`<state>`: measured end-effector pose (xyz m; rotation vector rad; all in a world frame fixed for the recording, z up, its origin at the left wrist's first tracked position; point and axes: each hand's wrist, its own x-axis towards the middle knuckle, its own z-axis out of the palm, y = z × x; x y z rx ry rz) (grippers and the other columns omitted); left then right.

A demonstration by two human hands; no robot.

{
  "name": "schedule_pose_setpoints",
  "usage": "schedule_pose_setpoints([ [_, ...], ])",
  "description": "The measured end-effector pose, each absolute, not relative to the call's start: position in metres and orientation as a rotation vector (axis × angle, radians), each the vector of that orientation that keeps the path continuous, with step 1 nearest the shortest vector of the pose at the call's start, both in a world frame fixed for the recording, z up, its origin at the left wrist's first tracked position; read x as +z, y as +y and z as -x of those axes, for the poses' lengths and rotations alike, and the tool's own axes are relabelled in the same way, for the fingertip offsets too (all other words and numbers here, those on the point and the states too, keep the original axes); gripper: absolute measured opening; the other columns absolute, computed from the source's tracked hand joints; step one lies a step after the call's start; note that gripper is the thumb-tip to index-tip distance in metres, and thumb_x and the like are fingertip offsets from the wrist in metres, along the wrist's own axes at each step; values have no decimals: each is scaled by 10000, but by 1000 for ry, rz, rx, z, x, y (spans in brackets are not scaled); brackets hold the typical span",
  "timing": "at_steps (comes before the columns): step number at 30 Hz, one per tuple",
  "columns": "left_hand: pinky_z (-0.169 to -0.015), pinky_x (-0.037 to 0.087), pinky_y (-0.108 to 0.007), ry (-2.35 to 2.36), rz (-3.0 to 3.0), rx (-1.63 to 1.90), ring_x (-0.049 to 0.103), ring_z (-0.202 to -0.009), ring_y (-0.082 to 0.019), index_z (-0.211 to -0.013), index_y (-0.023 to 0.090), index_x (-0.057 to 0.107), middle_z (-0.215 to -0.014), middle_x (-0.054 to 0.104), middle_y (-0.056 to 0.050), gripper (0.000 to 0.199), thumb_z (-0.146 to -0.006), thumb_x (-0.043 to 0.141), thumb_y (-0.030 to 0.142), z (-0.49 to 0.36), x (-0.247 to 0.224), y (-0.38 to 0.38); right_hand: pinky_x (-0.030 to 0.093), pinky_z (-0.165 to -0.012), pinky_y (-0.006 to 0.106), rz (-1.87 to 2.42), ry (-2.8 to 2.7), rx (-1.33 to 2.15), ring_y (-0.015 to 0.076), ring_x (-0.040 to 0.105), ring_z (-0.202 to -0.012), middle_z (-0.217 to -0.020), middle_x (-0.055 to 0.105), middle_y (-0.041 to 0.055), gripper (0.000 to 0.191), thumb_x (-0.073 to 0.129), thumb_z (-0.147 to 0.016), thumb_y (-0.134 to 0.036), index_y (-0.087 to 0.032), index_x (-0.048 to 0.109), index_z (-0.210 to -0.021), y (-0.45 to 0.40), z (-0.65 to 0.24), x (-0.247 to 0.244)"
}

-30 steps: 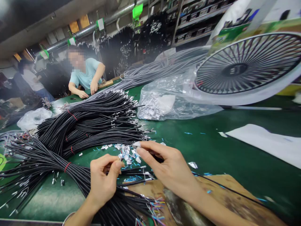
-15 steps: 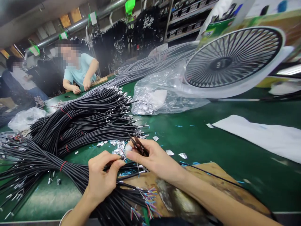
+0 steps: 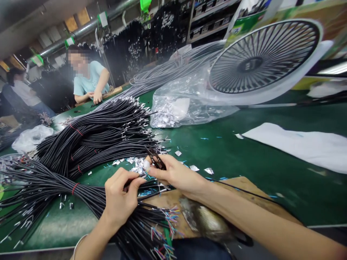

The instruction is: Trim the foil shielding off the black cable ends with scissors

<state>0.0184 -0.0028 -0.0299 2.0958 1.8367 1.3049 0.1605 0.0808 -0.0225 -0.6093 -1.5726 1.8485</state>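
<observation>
My left hand (image 3: 121, 198) is closed in a pinch, with the dark end of a black cable (image 3: 141, 176) just showing at its fingertips. Close beside it, my right hand (image 3: 176, 175) grips a pair of dark thread snips (image 3: 156, 159), blades pointing up and left. A white cover (image 3: 146, 165) sits on one of its fingertips. Whether the right fingers also touch the cable end is hidden. Below my left hand lies a red-tied bundle of black cables (image 3: 89, 196), its stripped ends showing coloured wires (image 3: 170, 216). Foil scraps (image 3: 138, 165) lie behind the fingertips.
Larger black cable bundles (image 3: 103, 137) are heaped at the left. A plastic bag of foil pieces (image 3: 173, 112) and a white fan (image 3: 260, 65) stand behind. A worn board (image 3: 238, 191) lies under my right forearm. Across the green table (image 3: 211, 151) sits a co-worker (image 3: 90, 77).
The view has shifted slightly. My hands stay close together with the snips and the cable end, moved only a little. Across the table, the co-worker's hands have come together.
</observation>
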Motion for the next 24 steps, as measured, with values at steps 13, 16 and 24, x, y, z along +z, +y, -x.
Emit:
schedule_pose_setpoints([
  [13,-501,346,-202,1803,-2042,1127,470,-494,-88,-596,152,605,-536,550,12,261,-835,502,142,-19,-25,-3,355,-607,253,699,-1648,704,142,460,-657,-688,463,6,135,426,-848,-134,-182,453,-725,75,-166,-25],
  [16,-467,336,-198,1870,-1938,1242,465,-481,-84,-627,157,633,-537,553,23,191,-803,561,172,-18,-28,-3,394,-623,258,679,-1706,738,139,492,-661,-751,526,27,122,418,-848,-122,-166,528,-822,75,-165,-25],
  [24,-469,383,-205,1980,-1904,1383,495,-489,-98,-639,175,627,-544,564,25,108,-746,626,184,-16,-34,-5,409,-537,235,619,-1750,696,122,520,-568,-642,583,17,127,523,-768,-124,-149,606,-676,68,-166,-24],
])
